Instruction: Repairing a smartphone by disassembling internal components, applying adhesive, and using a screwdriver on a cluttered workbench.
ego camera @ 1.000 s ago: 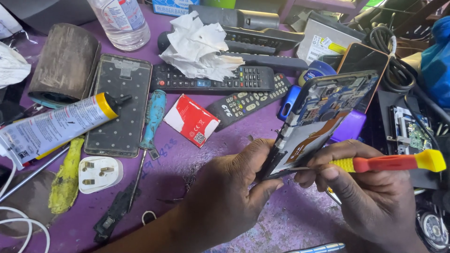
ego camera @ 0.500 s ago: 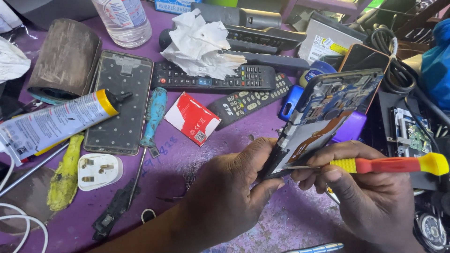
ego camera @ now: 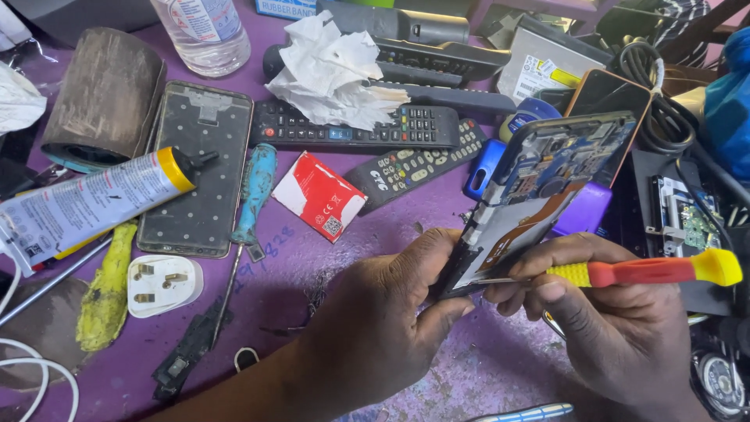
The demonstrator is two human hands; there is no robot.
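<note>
My left hand (ego camera: 375, 320) grips the lower edge of an opened phone (ego camera: 539, 195), held tilted with its blue circuit board and bare inner frame facing me. My right hand (ego camera: 617, 328) holds a screwdriver (ego camera: 648, 271) with a red and yellow handle, lying sideways. Its thin metal tip rests against the phone's lower end, close to my left thumb. Both hands hover just above the purple table (ego camera: 312, 258).
On the table lie a phone back cover (ego camera: 197, 168), a blue screwdriver (ego camera: 250, 203), a glue tube (ego camera: 86, 203), a white plug (ego camera: 162, 285), a small red and white box (ego camera: 320, 195), several remote controls (ego camera: 351, 125), crumpled tissue (ego camera: 332, 70), a plastic bottle (ego camera: 201, 31) and a tape roll (ego camera: 101, 98). Cables and boards (ego camera: 680, 219) crowd the right.
Almost nothing has changed; both hands keep the same grip, and the phone and screwdriver have only shifted very slightly.
</note>
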